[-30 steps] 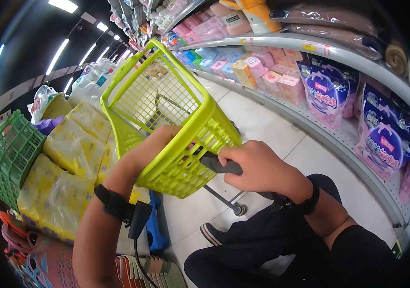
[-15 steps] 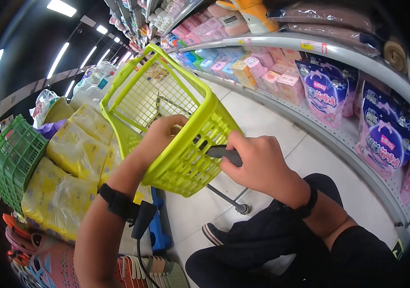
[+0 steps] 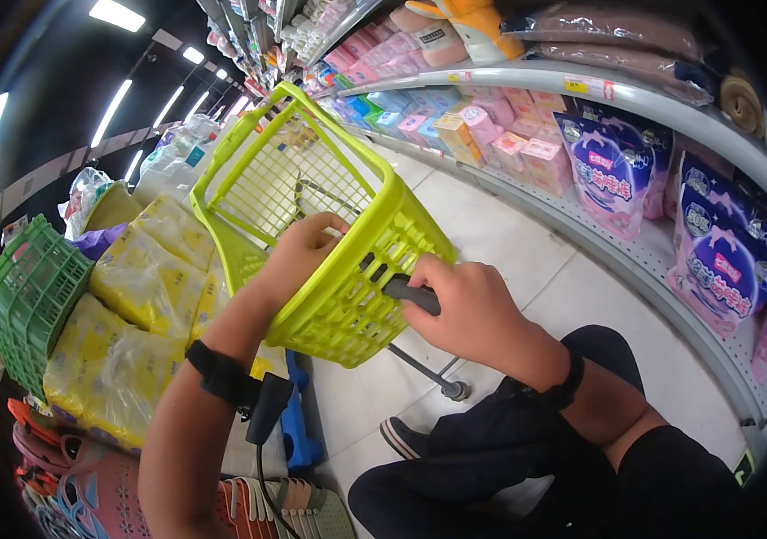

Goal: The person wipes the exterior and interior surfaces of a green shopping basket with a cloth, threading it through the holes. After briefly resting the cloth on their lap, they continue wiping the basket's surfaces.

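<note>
A lime-green shopping basket (image 3: 419,220) is tilted in front of me on a wheeled metal frame (image 3: 415,364). My right hand (image 3: 473,310) is closed round a dark grey handle (image 3: 412,295) at the basket's near slotted wall. Part of that handle shows dark through the slots. My left hand (image 3: 298,256) lies over the basket's near left rim, fingers curled inward. What those fingers hold, if anything, is hidden. Inside the basket I see its mesh wall and no goods.
On the right, a shelf (image 3: 635,256) carries purple packs (image 3: 603,175) and pink boxes. Yellow plastic-wrapped packs (image 3: 145,278), a green crate (image 3: 33,305) and slippers (image 3: 114,490) are stacked on the left. White floor tiles (image 3: 527,242) run along the aisle.
My right hand has shifted slightly left with the grey handle, which sits a little closer to the basket wall. My left hand and the basket have hardly moved.
</note>
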Tool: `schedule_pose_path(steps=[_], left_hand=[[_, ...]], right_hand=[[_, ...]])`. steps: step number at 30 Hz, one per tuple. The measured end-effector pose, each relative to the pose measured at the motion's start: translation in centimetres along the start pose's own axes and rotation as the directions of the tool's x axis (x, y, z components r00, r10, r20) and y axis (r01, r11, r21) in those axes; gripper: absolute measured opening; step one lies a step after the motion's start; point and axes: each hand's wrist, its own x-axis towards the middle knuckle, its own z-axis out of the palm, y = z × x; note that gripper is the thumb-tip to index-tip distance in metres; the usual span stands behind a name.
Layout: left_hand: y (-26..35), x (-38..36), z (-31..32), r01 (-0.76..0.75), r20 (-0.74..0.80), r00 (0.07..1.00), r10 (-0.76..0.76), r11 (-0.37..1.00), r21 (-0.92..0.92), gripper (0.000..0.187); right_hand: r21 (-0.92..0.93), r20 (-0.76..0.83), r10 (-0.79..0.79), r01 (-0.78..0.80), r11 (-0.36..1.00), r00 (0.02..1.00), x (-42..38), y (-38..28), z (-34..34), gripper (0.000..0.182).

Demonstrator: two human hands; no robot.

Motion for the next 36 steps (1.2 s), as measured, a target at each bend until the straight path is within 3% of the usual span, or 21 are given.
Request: schedule_pose_path(steps=[2, 5, 8, 11, 13, 14, 17, 19, 21, 22, 25, 27, 29, 33, 36], left_hand=[[1.4, -0.5, 0.3, -0.004, 0.020, 1.000, 0.004, 1.000, 0.017, 0.024], [2.9, -1.1, 0.7, -0.067, 0.124, 0.990, 0.065, 0.998, 0.016, 0.026], [3.0, -1.1, 0.9, 0.008, 0.143, 0.990, -0.001, 0.999, -0.050, 0.033], [1.3, -0.3, 0.2, -0.035, 0.127, 0.991, 0.034, 0.999, 0.006, 0.036], [1.9, 0.2, -0.5, 0.060, 0.230, 0.968, -0.100, 0.983, 0.172, 0.031], [2.3, 0.6, -1.2, 0.040, 0.352, 0.929, -0.115, 0.976, 0.212, 0.029], [3.7, 2.8, -1.6, 0.044, 0.380, 0.908, -0.176, 0.943, 0.329, 0.032], [4.0, 3.3, -0.7, 0.010, 0.345, 0.929, -0.135, 0.941, 0.339, 0.033], [3.9, 3.3, 0.6, -0.042, 0.249, 0.968, 0.002, 0.987, 0.157, 0.034], [3.1, 3.7, 1.3, 0.060, 0.190, 0.980, -0.059, 0.998, 0.001, 0.034], [1.2, 4.6, 1.3, 0.070, 0.080, 0.995, -0.059, 0.988, -0.138, 0.037], [3.6, 3.3, 1.1, 0.128, 0.058, 0.990, -0.125, 0.990, -0.057, 0.044], [3.7, 3.5, 1.1, 0.147, -0.074, 0.986, -0.147, 0.989, -0.001, 0.041], [4.0, 3.1, 1.0, 0.170, -0.065, 0.985, -0.161, 0.972, 0.163, 0.037], [3.2, 3.1, 1.1, 0.099, 0.024, 0.994, -0.105, 0.982, 0.163, 0.036]], right_hand=[[0.025, 0.108, 0.165, -0.169, 0.985, 0.980, 0.1, -0.5, -0.8, 0.022], [0.062, 0.240, 0.264, -0.286, 0.956, 0.934, 0.6, -1.4, -2.7, 0.021], [0.112, 0.270, 0.296, -0.335, 0.935, 0.916, 0.4, -1.5, -2.7, 0.028], [0.163, 0.203, 0.287, -0.321, 0.933, 0.936, 0.3, -1.6, -1.4, 0.026], [0.156, 0.143, 0.244, -0.266, 0.951, 0.959, -0.2, -0.7, 0.0, 0.024], [0.144, 0.087, 0.205, -0.216, 0.966, 0.975, -0.2, -0.5, 0.4, 0.023], [0.149, 0.172, 0.234, -0.260, 0.954, 0.957, 0.1, -0.4, -0.2, 0.022], [0.170, 0.177, 0.231, -0.261, 0.950, 0.957, 0.3, -0.1, -0.5, 0.022], [0.198, 0.173, 0.234, -0.267, 0.943, 0.957, 0.4, 0.2, -0.5, 0.022], [0.215, 0.118, 0.215, -0.236, 0.948, 0.969, 0.3, 0.3, -0.3, 0.022], [0.197, 0.063, 0.199, -0.208, 0.958, 0.978, 0.3, 0.3, -0.2, 0.023], [0.158, 0.069, 0.198, -0.206, 0.966, 0.978, 0.5, 0.3, -0.1, 0.023], [0.164, 0.082, 0.178, -0.190, 0.968, 0.981, 0.5, 0.4, -0.1, 0.024], [0.166, 0.026, 0.128, -0.130, 0.978, 0.991, 0.3, 0.5, 0.5, 0.024], [0.159, 0.095, 0.120, -0.134, 0.978, 0.988, 0.3, 0.5, 0.0, 0.024]])
